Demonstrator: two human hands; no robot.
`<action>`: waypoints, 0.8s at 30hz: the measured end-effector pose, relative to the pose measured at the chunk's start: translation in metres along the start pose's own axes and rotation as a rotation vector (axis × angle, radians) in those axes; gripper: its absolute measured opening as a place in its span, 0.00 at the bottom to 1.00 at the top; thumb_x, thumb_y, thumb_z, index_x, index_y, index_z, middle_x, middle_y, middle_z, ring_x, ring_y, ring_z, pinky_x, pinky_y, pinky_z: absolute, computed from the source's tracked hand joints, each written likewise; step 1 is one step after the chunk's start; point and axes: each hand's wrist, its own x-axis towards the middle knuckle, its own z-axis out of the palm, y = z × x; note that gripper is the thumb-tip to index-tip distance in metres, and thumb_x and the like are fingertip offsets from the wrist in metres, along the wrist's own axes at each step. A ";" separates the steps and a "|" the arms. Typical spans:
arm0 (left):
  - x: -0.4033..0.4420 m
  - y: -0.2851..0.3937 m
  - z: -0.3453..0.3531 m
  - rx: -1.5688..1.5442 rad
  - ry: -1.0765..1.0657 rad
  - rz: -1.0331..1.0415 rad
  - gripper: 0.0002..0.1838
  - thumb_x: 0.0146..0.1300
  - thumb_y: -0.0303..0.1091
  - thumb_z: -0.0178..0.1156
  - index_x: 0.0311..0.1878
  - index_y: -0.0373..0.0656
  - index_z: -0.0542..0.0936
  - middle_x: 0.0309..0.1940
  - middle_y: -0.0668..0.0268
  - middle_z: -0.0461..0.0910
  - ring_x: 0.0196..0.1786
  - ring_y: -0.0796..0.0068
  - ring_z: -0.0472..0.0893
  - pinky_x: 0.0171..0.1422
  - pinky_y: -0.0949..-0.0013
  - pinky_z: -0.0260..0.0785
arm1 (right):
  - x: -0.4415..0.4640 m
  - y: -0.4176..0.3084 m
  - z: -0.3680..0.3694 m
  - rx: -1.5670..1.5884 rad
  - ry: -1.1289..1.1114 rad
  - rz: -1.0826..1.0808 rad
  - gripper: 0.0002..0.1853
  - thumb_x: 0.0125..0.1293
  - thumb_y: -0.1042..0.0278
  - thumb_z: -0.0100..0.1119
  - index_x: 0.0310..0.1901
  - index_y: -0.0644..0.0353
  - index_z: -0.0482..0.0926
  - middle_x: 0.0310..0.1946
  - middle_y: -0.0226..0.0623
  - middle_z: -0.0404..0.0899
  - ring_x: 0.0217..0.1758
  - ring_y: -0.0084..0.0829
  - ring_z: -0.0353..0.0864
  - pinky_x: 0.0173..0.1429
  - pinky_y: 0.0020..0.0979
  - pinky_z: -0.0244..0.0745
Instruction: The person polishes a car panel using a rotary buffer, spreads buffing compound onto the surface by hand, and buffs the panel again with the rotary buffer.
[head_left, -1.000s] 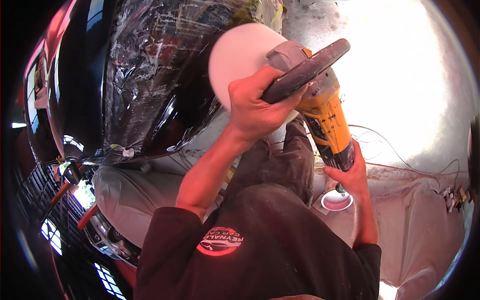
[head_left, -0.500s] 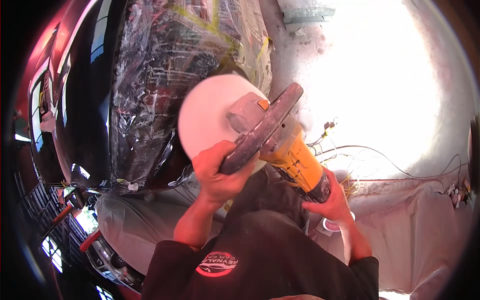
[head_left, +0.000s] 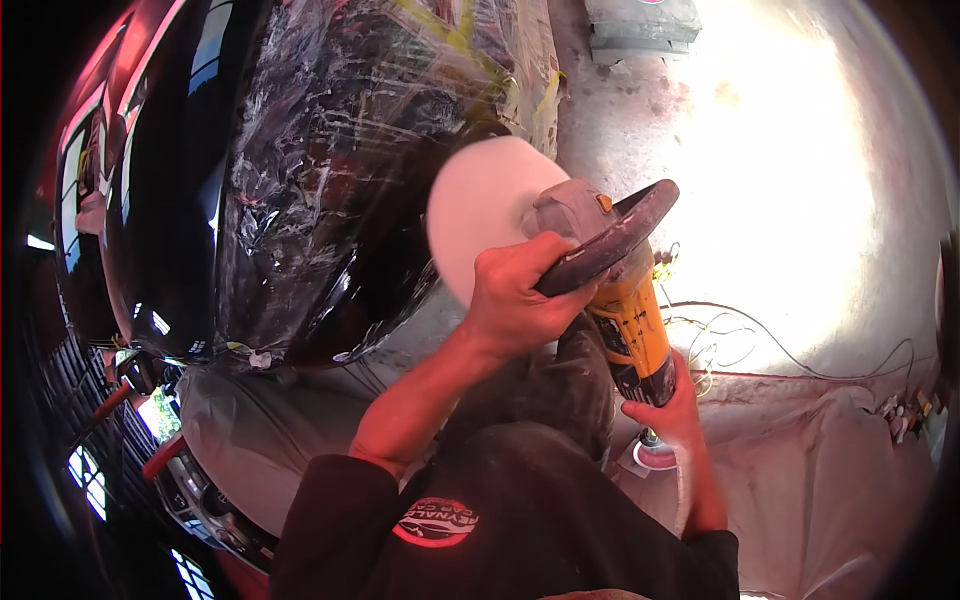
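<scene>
"How is the polisher (head_left: 628,275) looking?"
"Its yellow housing (head_left: 637,325) is showing dark scuffs, its black handle (head_left: 620,240) is wearing pale dust, and its round pad (head_left: 488,210) is appearing pinkish white."
"And the hands?"
"The left hand (head_left: 525,305) is gripping the handle; the right hand (head_left: 672,398) is clasping the dark rear end (head_left: 650,382)."
"Where's the polisher?"
"It's slanting before the person, the pad overlapping black bodywork (head_left: 395,265); the view isn't showing whether they're touching."

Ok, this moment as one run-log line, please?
left hand: grips black handle | right hand: grips rear of yellow power tool | white pad: overlaps dark bodywork in view, contact unclear | plastic sheeting: over bodywork
</scene>
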 end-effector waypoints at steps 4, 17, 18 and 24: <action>-0.023 0.002 -0.006 0.025 -0.010 -0.054 0.10 0.57 0.28 0.79 0.36 0.38 0.85 0.24 0.64 0.86 0.26 0.82 0.84 0.31 0.74 0.73 | -0.011 0.009 0.002 0.006 -0.039 0.011 0.54 0.45 0.72 0.88 0.75 0.63 0.65 0.60 0.40 0.82 0.62 0.29 0.82 0.68 0.34 0.76; -0.017 0.007 -0.017 0.028 -0.013 0.028 0.10 0.55 0.27 0.78 0.37 0.38 0.86 0.26 0.63 0.87 0.27 0.79 0.86 0.34 0.74 0.74 | -0.012 -0.001 0.017 -0.025 0.030 -0.005 0.53 0.45 0.70 0.87 0.74 0.63 0.65 0.58 0.40 0.84 0.60 0.29 0.83 0.66 0.34 0.77; -0.014 0.005 -0.017 0.006 -0.001 0.023 0.10 0.56 0.27 0.78 0.37 0.38 0.86 0.25 0.63 0.87 0.27 0.80 0.86 0.34 0.74 0.74 | -0.010 0.000 0.018 -0.021 0.035 -0.015 0.53 0.45 0.70 0.87 0.73 0.63 0.66 0.58 0.39 0.84 0.60 0.29 0.83 0.65 0.34 0.77; -0.050 0.005 -0.037 0.065 -0.035 0.004 0.10 0.56 0.27 0.78 0.37 0.38 0.86 0.24 0.64 0.86 0.26 0.81 0.85 0.33 0.74 0.73 | -0.024 0.034 0.036 -0.027 0.006 -0.078 0.54 0.45 0.69 0.87 0.74 0.62 0.65 0.57 0.40 0.84 0.59 0.29 0.83 0.64 0.34 0.78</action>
